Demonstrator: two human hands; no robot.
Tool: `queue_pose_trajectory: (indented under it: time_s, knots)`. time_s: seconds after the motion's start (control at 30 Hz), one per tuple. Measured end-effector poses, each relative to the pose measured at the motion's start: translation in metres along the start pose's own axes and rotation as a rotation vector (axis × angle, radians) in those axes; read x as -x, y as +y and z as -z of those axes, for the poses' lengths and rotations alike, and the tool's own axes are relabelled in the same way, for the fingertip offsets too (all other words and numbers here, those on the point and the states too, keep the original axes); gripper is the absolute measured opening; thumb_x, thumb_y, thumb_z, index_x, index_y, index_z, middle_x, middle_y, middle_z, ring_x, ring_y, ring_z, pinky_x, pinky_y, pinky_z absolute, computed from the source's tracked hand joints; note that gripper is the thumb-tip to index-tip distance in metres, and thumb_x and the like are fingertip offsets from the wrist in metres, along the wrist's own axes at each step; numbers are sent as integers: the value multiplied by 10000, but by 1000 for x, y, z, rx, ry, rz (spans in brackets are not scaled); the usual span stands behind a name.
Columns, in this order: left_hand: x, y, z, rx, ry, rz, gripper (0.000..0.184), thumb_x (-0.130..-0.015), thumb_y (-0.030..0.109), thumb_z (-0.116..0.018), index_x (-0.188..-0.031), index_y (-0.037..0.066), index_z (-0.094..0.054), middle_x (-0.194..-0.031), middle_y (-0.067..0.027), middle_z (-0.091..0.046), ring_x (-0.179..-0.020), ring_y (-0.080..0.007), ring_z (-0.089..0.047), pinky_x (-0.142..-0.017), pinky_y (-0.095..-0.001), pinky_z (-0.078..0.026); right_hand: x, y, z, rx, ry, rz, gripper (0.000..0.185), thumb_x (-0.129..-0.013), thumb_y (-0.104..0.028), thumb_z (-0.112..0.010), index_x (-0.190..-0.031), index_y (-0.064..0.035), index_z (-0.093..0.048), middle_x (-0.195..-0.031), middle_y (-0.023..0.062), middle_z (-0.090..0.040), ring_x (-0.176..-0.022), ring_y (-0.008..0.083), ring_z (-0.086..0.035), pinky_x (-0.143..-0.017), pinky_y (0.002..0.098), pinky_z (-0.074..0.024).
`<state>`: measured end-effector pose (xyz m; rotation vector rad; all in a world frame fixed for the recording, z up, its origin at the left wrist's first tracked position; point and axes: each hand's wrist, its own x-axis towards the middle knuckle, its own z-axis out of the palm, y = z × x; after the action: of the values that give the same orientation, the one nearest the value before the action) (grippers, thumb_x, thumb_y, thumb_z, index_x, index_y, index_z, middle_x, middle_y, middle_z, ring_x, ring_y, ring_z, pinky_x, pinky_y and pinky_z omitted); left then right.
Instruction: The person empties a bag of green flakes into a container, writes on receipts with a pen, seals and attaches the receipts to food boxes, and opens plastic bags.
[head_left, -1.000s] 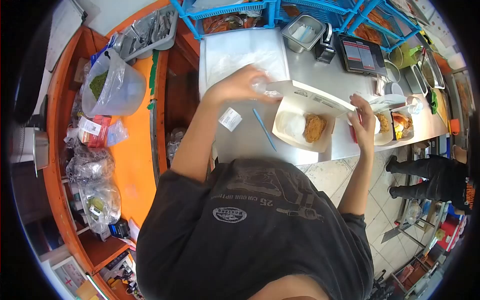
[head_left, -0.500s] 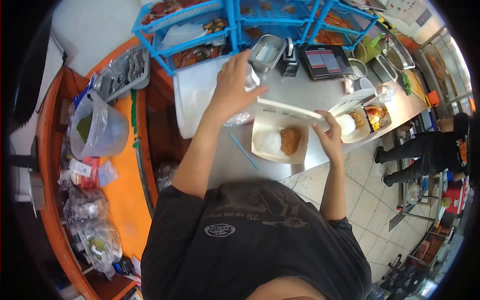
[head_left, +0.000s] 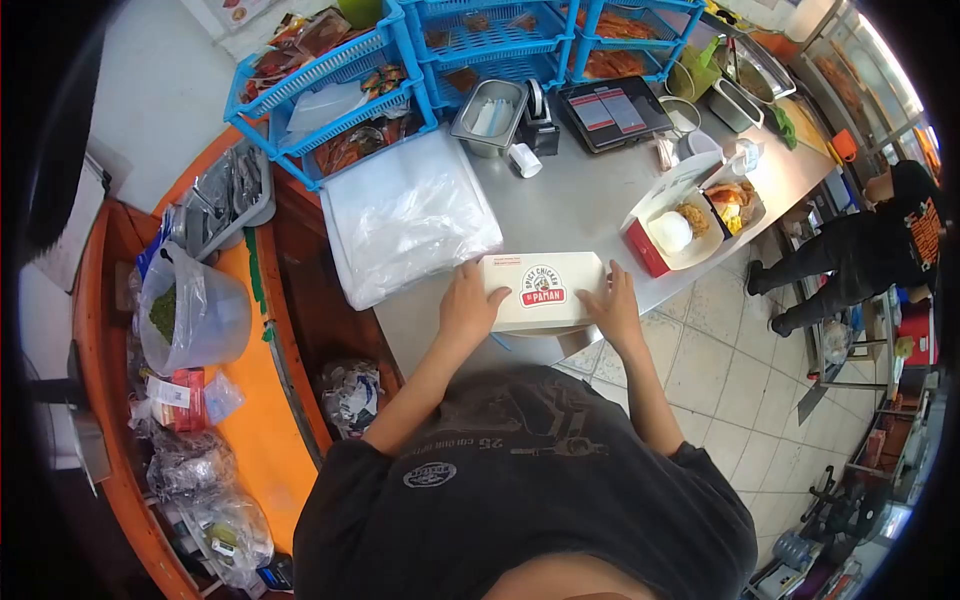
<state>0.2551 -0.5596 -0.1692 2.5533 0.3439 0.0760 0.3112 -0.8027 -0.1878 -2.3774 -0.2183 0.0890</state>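
A white food box [head_left: 522, 286] with a "Spicy Chicken" label has its lid down at the counter's front edge. My left hand [head_left: 468, 305] grips its left end, thumb on the lid. Around the right end is my right hand [head_left: 612, 308], its thumb on the lid too. The box hides its contents. To the right stands an open red and white box [head_left: 652, 258] with rice and fried chicken, beside another open box [head_left: 752, 222] of food. A blue stick [head_left: 501, 343] shows just below the closed box.
Plastic bags [head_left: 410, 215] lie stacked left of the box. Behind are a metal container [head_left: 488, 140], a small white cup [head_left: 525, 160], a tablet [head_left: 612, 112] and blue racks [head_left: 490, 45]. A person in dark clothes [head_left: 850, 245] stands at the far right.
The lid has come down over the rice and chicken. My left hand moved from above the bags to the box's left end. A white cup now stands by the metal container.
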Motion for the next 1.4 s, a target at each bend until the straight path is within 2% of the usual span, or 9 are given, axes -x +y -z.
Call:
queue_pose_trajectory:
  time_s: [0.1,0.33,0.43,0.47,0.6,0.7,0.8,1.07,1.4]
  knots:
    - [0,-11,-10,107,-17,86,508,-784,387,-716,-918,-85,-584,-935,-257,-623,-882,-367,-630,-754,-419,-506,-3,18,-12,57,146,159,683,-759,-254,-746,-1252,105,-440,-1156,278,-537,-1076,348,-560,-890,401,-468]
    - [-13,-26,5,561,-209,263,435,-821,365,-673,-869,-67,-662,-781,-227,-676,-768,-316,-674,-729,-398,-504,-11,-1,17,-218,-25,-83,426,-774,-261,-722,-991,92,-625,-813,200,-681,-704,262,-676,-707,351,-530]
    - [-15,-16,6,481,-486,310,482,-862,359,-644,-1102,-59,-618,-1074,-279,-628,-996,-319,-626,-858,-393,-476,-13,-15,12,-227,-267,-213,368,-862,-246,-621,-979,102,-619,-826,216,-682,-757,284,-679,-745,368,-520]
    - [-13,-25,-10,462,-385,242,459,-866,322,-631,-1148,-40,-602,-1181,-291,-544,-1108,-343,-535,-927,-401,-426,-16,-18,10,-131,-373,-248,466,-924,-253,-529,-1206,118,-509,-1104,299,-614,-1049,343,-615,-921,369,-456]
    - [10,-35,-29,485,-80,-206,484,-859,237,-607,-1289,27,-537,-1471,-275,-256,-1372,-433,-225,-1114,-439,-240,10,16,8,-434,-393,42,855,-910,-253,-594,-1464,47,-16,-1505,292,-161,-1407,355,-201,-1132,375,-199]
    - [27,-47,-19,318,-146,-567,495,-815,156,-625,-1298,72,-550,-1489,-214,-290,-1376,-458,-217,-1121,-483,-233,25,29,8,-132,-296,353,604,-872,-108,-606,-1423,-61,-362,-1451,261,-321,-1361,369,-311,-1088,403,-300]
    - [22,-54,-48,282,118,-679,351,-802,34,-621,-1149,66,-660,-1355,-208,-486,-1292,-479,-371,-1071,-488,-334,32,44,-10,-16,-96,412,546,-866,-182,-597,-1390,-181,-441,-1394,253,-395,-972,419,-614,-880,441,-493]
    - [16,-54,-51,244,95,-762,389,-742,168,-749,-1099,37,-670,-1323,-184,-526,-1319,-522,-292,-1054,-575,-316,34,36,-16,-102,-27,357,439,-893,-232,-591,-1322,-176,-517,-1380,201,-443,-956,384,-618,-817,408,-529]
    - [8,-62,-58,346,101,-730,441,-589,140,-828,-992,42,-676,-1243,-130,-580,-1260,-480,-394,-1026,-576,-360,23,50,-16,47,189,679,244,-808,-204,-715,-983,-57,-627,-987,131,-646,-719,274,-664,-626,344,-570]
